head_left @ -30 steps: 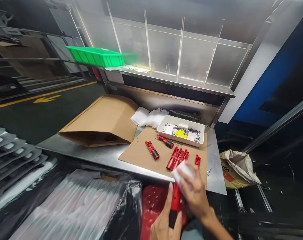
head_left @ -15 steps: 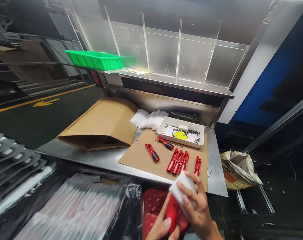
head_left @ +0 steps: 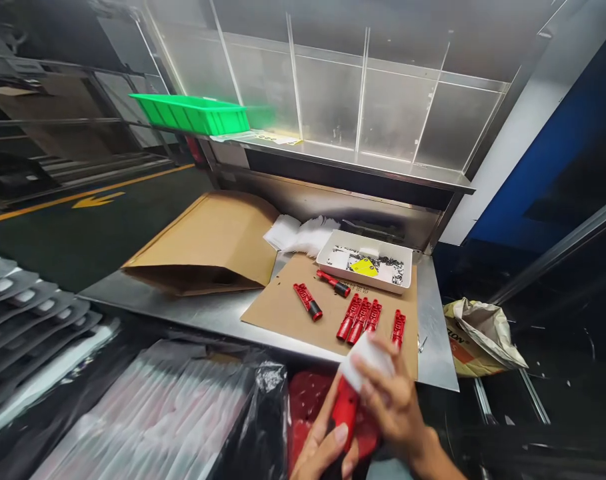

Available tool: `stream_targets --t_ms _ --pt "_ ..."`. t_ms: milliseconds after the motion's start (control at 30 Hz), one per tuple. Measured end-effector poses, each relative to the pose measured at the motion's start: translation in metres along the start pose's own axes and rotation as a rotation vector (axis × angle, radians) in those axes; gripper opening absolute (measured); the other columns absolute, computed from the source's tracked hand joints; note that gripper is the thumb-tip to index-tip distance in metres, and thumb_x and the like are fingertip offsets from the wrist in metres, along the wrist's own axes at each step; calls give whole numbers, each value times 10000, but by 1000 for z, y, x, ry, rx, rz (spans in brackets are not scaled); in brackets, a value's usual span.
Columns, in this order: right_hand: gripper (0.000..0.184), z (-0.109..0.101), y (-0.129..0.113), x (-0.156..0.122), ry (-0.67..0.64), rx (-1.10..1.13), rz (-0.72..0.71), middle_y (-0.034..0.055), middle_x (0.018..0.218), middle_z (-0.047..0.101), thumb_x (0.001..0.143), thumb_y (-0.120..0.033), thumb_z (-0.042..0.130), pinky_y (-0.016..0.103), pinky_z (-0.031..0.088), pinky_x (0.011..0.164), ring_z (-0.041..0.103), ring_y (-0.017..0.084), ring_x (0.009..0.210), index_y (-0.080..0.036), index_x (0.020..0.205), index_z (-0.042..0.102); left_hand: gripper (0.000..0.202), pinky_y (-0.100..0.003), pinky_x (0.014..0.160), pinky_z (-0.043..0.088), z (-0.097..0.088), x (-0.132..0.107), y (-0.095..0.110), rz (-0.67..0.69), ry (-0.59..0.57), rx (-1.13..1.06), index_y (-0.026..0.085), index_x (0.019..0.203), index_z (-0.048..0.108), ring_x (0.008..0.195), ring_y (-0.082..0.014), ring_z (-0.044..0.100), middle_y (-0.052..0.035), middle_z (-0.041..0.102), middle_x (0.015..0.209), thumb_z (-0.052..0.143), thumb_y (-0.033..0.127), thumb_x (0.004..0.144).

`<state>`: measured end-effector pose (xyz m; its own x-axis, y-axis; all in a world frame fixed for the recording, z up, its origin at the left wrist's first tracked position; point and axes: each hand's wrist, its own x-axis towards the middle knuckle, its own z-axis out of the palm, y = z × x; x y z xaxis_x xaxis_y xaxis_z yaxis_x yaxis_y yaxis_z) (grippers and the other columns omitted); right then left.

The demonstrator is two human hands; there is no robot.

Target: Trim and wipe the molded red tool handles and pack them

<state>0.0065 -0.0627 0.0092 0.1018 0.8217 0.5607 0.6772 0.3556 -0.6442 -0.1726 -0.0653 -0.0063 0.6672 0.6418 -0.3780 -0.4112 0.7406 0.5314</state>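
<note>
Beyond both hands, a metal table [head_left: 437,320] is seen. Far to the left of the left hand, a large brown carton [head_left: 217,233] is laid on it, open end toward the near edge. Ahead of the hands, a cardboard sheet [head_left: 277,312] is spread. A green bin [head_left: 193,117] is set on the shelf, far ahead and left of the left hand. A white tray [head_left: 355,275] of small dark bits is placed straight ahead of the right hand. A red tool [head_left: 346,408] is gripped in the fingers of the left hand [head_left: 320,450], just left of the right hand [head_left: 395,403], by which a white pad [head_left: 365,360] is pinched against the tool's upper end. Just beyond the pad, three red pieces [head_left: 357,320] are lined up side by side. Inside the tray, a yellow card [head_left: 364,267] is held.
</note>
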Motion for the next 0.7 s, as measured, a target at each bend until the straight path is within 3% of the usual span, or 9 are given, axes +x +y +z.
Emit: stream_targets --t_ms 67,133,233,333,400,467,567,633,700 --pt "351 1 3 0 -73 10 -35 66 1418 480 984 -338 462 315 524 985 559 209 1244 -335 1306 603 971 -98 378 351 3 2 -1 30 43 34 298 1532 126 335 -33 452 44 585 532 721 506 793" --pt "337 3 5 0 -13 -22 40 79 1391 508 987 -349 453 320 534 967 568 215 1232 -312 1264 641 826 -107 335 335 5 5 0 24 52 48 295 1490 311 300 -35 408 47 568 505 629 626 803" --pt "356 8 6 -3 -21 -22 15 81 1422 497 992 -350 431 321 516 987 559 215 1249 -301 1287 624 579 -111 307 311 6 9 3 -60 82 -22 203 1089 704 294 -42 424 19 562 474 553 685 806" --pt "374 9 7 -4 -248 1 -89 71 1436 505 991 -362 417 306 524 966 597 210 1212 -320 1315 599 544 -88 311 273 1 14 6 -136 59 -178 128 638 663 296 -23 435 -3 557 449 644 659 756" --pt "380 6 9 -1 -228 -89 41 97 1414 524 995 -374 396 355 537 949 621 236 1181 -302 1291 624 546 -79 300 215 -4 17 8 -191 -20 -265 128 576 604 276 1 367 20 519 432 661 639 760" --pt "392 4 10 2 -189 -146 116 113 1413 525 998 -380 380 387 538 945 611 258 1196 -291 1290 626 540 -78 306 199 -7 21 8 -255 -54 -309 127 570 577 272 14 306 48 465 422 645 614 793" --pt "388 2 10 4 -364 -81 -3 63 1445 511 990 -374 402 351 541 936 622 235 1178 -352 1338 573 580 -99 306 217 -9 25 3 -241 52 -220 121 672 632 267 1 296 52 455 417 582 687 788" --pt "381 2 12 5 -394 -70 13 44 1432 523 990 -376 396 346 550 914 657 221 1111 -369 1319 587 710 -134 309 273 -10 26 -2 -87 134 -19 151 1023 675 282 -47 376 39 514 460 488 782 756" --pt "391 5 16 5 -286 -109 114 70 1416 524 996 -374 368 374 541 933 651 233 1119 -327 1287 625 899 -182 346 358 -12 24 -6 48 160 199 187 1376 480 342 -109 480 30 566 514 457 813 732"
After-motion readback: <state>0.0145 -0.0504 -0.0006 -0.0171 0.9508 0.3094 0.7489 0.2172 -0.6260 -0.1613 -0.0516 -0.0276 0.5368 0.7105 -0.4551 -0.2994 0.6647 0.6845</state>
